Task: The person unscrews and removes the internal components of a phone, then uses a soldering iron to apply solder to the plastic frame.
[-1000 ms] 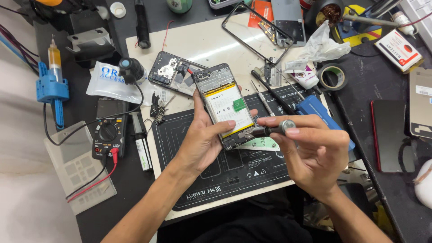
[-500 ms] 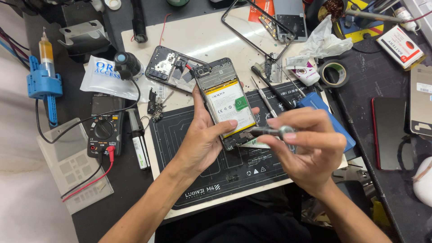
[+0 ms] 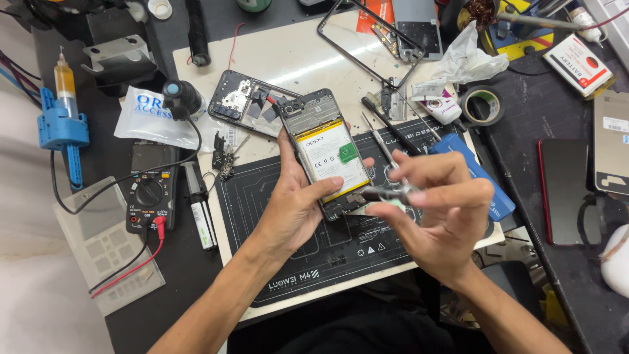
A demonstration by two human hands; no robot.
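Opened phone (image 3: 331,154) in left hand (image 3: 298,206), screwdriver (image 3: 386,193) in right hand (image 3: 439,216)

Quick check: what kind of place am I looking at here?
Most likely a phone repair bench: the left hand holds an opened phone, with a multimeter and a dark work mat beside it.

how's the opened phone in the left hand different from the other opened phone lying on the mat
The held phone sits tilted in the left hand, while the second phone lies flat and untouched on the mat. The held phone shows a large battery with a yellow edge; the second phone shows bare dark internals. The right hand brings a screwdriver to the held phone only. Both have their backs off.
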